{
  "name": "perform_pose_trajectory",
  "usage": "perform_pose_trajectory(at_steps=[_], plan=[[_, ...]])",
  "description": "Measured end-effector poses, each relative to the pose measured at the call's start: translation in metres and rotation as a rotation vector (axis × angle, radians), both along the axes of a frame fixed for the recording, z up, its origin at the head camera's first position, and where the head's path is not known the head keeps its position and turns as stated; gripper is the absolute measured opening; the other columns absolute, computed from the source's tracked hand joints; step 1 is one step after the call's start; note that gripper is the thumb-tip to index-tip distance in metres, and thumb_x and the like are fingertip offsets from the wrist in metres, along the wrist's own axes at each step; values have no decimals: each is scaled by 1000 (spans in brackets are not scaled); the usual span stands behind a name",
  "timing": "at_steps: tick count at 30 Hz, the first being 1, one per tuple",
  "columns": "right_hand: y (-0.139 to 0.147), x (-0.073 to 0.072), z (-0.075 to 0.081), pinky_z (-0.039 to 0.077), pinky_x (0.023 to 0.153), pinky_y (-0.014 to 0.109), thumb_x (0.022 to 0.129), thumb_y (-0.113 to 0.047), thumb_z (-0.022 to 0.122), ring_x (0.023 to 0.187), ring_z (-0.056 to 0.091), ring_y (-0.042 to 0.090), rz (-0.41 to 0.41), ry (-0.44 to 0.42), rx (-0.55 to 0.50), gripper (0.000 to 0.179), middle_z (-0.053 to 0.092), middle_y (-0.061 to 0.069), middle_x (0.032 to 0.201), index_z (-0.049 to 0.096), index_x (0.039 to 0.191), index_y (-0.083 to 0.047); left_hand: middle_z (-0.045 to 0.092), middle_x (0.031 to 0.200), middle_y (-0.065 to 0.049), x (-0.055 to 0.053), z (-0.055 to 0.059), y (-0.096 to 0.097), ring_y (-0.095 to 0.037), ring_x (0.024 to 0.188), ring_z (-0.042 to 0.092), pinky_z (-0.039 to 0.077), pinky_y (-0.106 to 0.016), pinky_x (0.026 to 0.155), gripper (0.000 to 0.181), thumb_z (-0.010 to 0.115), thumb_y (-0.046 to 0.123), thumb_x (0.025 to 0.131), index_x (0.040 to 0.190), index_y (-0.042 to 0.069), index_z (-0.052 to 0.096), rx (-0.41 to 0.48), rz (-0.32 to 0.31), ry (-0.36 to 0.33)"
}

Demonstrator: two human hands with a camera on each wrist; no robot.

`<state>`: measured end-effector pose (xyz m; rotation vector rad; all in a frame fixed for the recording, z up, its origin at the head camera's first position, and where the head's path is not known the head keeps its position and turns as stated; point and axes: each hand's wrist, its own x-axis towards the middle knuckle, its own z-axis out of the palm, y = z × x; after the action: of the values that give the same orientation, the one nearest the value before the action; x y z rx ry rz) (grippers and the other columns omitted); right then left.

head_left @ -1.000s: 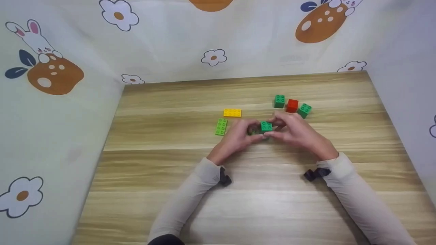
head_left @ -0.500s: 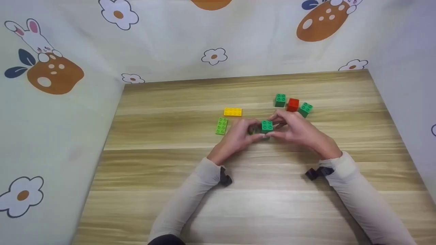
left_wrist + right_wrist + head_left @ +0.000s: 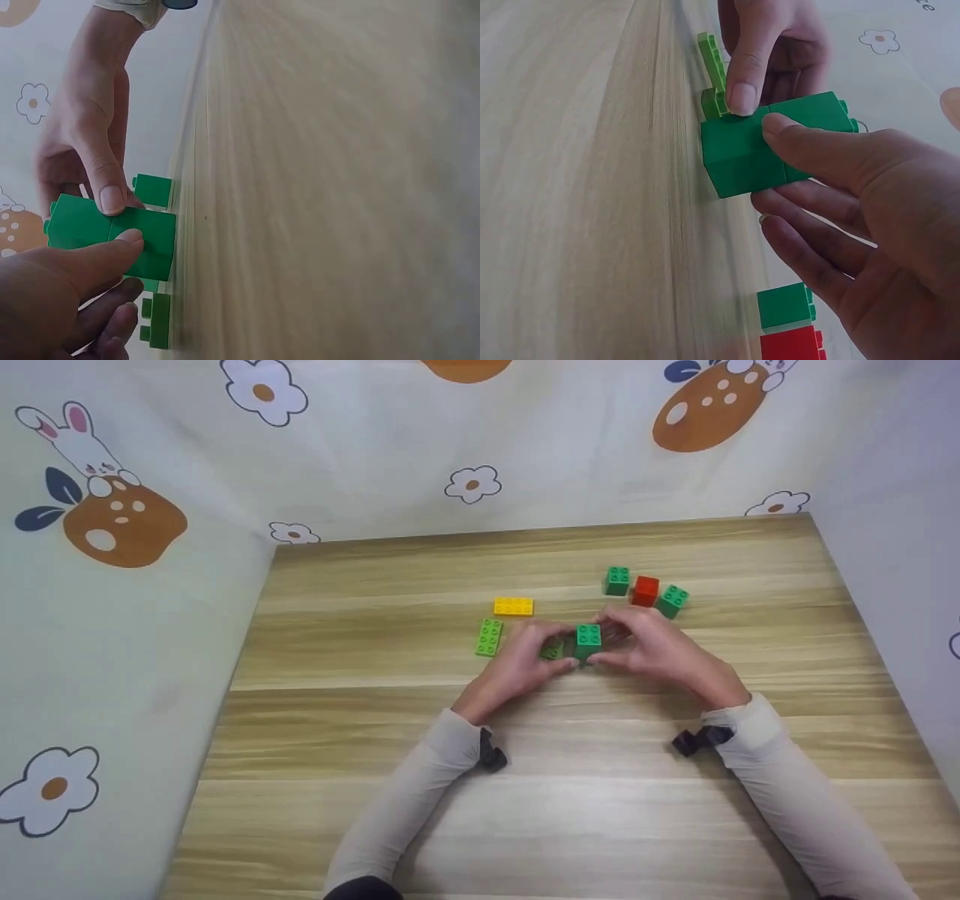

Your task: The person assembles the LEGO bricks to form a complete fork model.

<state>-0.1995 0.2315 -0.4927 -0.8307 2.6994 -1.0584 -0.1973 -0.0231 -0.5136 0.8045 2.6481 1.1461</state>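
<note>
Two dark green 2x2 building bricks, joined one atop the other, form a small upright stack [image 3: 589, 634] between the hands. My left hand [image 3: 523, 655] grips the stack from the left, its thumb on the lower brick [image 3: 157, 251]. From the right, my right hand [image 3: 651, 643] holds it too, with the thumb near the seam below the upper brick [image 3: 814, 111]. The stack's foot is close over the table. Just left of it, a green brick [image 3: 553, 648] is partly hidden by the left hand.
Behind the right hand sit a green brick [image 3: 617, 581], a red brick [image 3: 645, 591] and another green brick [image 3: 673, 601]. Left of the hands lie a light green 2x4 plate [image 3: 489, 637] and a yellow one [image 3: 514, 606]. Patterned cloth walls [image 3: 375, 472] border the wooden table [image 3: 360, 660].
The thumbs, nearly meeting in front of the stack before, have drawn slightly apart, so more of its front shows. The left hand has shifted a little, uncovering more of the green brick beside it.
</note>
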Motion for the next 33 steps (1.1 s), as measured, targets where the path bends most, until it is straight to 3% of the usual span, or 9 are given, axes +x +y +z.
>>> perform_pose_trajectory(at_steps=[6, 16, 24, 33], plan=[[0, 0, 0, 64, 96, 46, 87, -24, 94, 106, 74, 24, -15, -30, -5, 48, 76, 5, 117, 70, 126, -10, 76, 137, -6, 1, 1, -11, -22, 129, 67, 51, -40, 117, 46, 85, 19, 96, 138, 9, 72, 31, 2, 11], [4, -6, 0, 66, 91, 43, 91, -21, 90, 105, 79, 27, -56, -19, -80, 45, 81, 10, 115, 70, 129, -7, 77, 132, -8, 8, 0, -30, -23, 122, 72, 56, -39, 112, 37, 83, 15, 97, 132, 6, 75, 58, 32, -9], [-5, -19, -3, 66, 93, 45, 97, -17, 83, 114, 77, 33, -123, 8, -131, 49, 75, 16, 129, 64, 140, -5, 78, 130, -9, 9, 0, -42, -24, 121, 71, 55, -41, 113, 35, 82, 13, 96, 130, 5, 75, 52, 61, 2], [-25, -40, -6, 62, 104, 47, 101, -16, 78, 124, 71, 29, -215, 16, -148, 50, 73, 14, 134, 60, 147, -8, 79, 129, -7, 6, 0, -45, -23, 119, 73, 56, -41, 110, 35, 81, 14, 97, 130, 6, 76, 60, 85, 20]])
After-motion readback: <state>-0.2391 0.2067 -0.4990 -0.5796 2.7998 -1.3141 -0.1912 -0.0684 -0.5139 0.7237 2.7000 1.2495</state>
